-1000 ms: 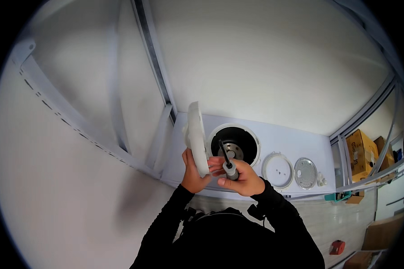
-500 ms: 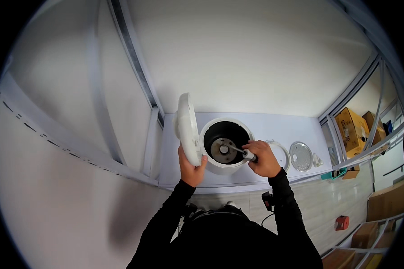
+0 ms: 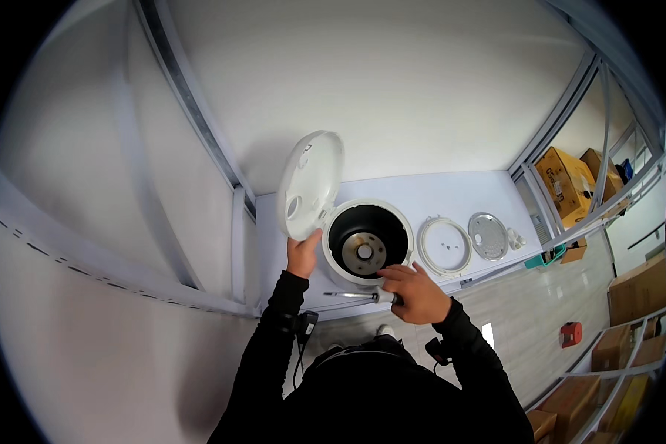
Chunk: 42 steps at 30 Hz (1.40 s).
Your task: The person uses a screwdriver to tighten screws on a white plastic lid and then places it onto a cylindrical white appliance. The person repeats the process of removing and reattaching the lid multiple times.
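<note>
A white rice cooker [image 3: 405, 214] stands on the white table, its dark inside showing a round metal heating plate [image 3: 370, 262] with a central knob. Its white lid [image 3: 314, 166] is tilted up at the left side of the body. My left hand [image 3: 302, 254] is closed on the lid's lower edge near the hinge. In front of the cooker my right hand [image 3: 416, 293] is wrapped round a screwdriver [image 3: 355, 294], whose shaft points left, outside the pot. The lower part of the handle is hidden in my palm.
Right of the cooker lie a white ring [image 3: 424, 248] with several small screws inside it, a perforated metal disc [image 3: 488, 237] and small white parts [image 3: 516, 239]. Cardboard boxes [image 3: 566, 185] and a teal basket [image 3: 545, 257] stand beyond the frame at right. A red object [image 3: 570, 334] is on the floor.
My right hand has drawn the screwdriver out of the cooker toward me, turning its shaft leftward. The lid has turned, so its inner side now shows, and my left hand is by the hinge.
</note>
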Motion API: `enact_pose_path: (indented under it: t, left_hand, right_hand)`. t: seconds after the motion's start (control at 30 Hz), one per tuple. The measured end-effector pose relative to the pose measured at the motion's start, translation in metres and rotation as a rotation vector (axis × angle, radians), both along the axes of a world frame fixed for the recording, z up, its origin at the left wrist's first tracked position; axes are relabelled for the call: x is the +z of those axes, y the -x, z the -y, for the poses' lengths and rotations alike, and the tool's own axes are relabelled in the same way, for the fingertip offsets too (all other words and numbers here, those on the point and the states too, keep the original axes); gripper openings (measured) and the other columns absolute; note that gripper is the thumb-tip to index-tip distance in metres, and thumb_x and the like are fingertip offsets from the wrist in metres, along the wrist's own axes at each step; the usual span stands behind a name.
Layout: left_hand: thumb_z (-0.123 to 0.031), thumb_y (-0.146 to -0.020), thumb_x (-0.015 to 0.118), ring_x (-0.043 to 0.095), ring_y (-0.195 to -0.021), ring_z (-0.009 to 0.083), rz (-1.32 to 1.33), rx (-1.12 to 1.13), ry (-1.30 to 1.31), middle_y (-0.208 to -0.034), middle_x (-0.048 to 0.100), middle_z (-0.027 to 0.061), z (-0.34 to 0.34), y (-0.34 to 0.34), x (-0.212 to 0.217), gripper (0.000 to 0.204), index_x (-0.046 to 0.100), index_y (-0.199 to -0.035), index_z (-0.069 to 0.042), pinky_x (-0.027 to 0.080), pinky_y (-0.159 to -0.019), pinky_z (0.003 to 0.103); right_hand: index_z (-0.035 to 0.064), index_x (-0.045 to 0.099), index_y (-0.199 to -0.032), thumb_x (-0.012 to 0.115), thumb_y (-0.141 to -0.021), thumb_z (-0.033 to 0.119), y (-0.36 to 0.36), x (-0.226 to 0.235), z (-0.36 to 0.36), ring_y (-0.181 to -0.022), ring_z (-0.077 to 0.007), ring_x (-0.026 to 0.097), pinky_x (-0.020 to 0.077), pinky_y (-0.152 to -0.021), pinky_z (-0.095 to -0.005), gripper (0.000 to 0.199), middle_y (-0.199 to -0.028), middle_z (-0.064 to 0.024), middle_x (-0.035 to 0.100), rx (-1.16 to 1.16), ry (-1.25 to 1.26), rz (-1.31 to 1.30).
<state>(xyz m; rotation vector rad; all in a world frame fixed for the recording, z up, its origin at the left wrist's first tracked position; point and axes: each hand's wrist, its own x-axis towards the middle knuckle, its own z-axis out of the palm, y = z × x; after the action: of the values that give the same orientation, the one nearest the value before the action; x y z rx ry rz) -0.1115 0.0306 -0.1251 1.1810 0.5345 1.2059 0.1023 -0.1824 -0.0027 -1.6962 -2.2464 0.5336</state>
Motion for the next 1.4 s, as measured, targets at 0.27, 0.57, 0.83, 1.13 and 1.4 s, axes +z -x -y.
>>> enact_pose_path:
  t: [0.27,0.57,0.83,1.13,1.4]
  left_hand:
    - [-0.008,-0.101,0.058,0.061,-0.120,0.0178,-0.093,-0.063,0.113,-0.134,0.063,0.0090,-0.028,-0.046,-0.007,0.039,0.057,-0.138,0.003,0.047,-0.102,0.031]
    - [-0.008,-0.089,0.071,0.058,-0.124,0.0258,-0.302,0.026,-0.046,-0.138,0.057,0.0167,-0.014,-0.036,-0.014,0.065,0.042,-0.147,0.001,0.046,-0.105,0.038]
    - [-0.017,-0.083,0.076,0.051,-0.127,0.0354,-0.612,0.177,-0.180,-0.138,0.044,0.0223,0.057,0.005,0.007,0.078,0.036,-0.147,0.001,0.043,-0.107,0.045]
    - [-0.010,-0.092,0.070,0.055,-0.125,0.0332,-0.515,0.244,-0.099,-0.135,0.052,0.0192,0.068,0.021,-0.004,0.056,0.047,-0.142,0.001,0.046,-0.104,0.044]
    - [-0.001,-0.084,0.069,0.056,-0.113,0.0278,-0.612,0.538,-0.370,-0.127,0.055,0.0134,0.091,0.004,0.036,0.045,0.058,-0.127,-0.007,0.048,-0.087,0.036]
  right_hand:
    - [-0.0037,0.061,-0.116,0.068,-0.075,0.003,0.020,-0.008,0.003,-0.132,-0.0459,0.050,0.0453,-0.108,-0.0466,0.042,-0.145,-0.0295,0.050,0.139,-0.027,-0.305]
    - [-0.0066,0.058,-0.121,0.065,-0.080,0.000,0.020,-0.017,-0.006,-0.127,-0.0436,0.054,0.0480,-0.102,-0.0428,0.043,-0.143,-0.0276,0.052,0.085,0.086,-0.539]
    - [-0.0016,0.058,-0.122,0.064,-0.083,-0.004,0.039,-0.023,-0.026,-0.141,-0.0384,0.044,0.0409,-0.110,-0.0420,0.039,-0.154,-0.0236,0.040,0.141,0.114,-0.699]
    - [0.0000,0.059,-0.115,0.067,-0.085,-0.002,0.069,-0.028,-0.046,-0.145,-0.0395,0.038,0.0395,-0.111,-0.0457,0.031,-0.157,-0.0233,0.035,0.194,-0.053,-0.697]
    - [0.0011,0.059,-0.119,0.074,-0.093,0.014,0.036,-0.010,-0.031,-0.095,-0.0267,0.067,0.0521,-0.084,-0.0352,0.032,-0.108,-0.0137,0.068,-0.059,-0.183,-0.664]
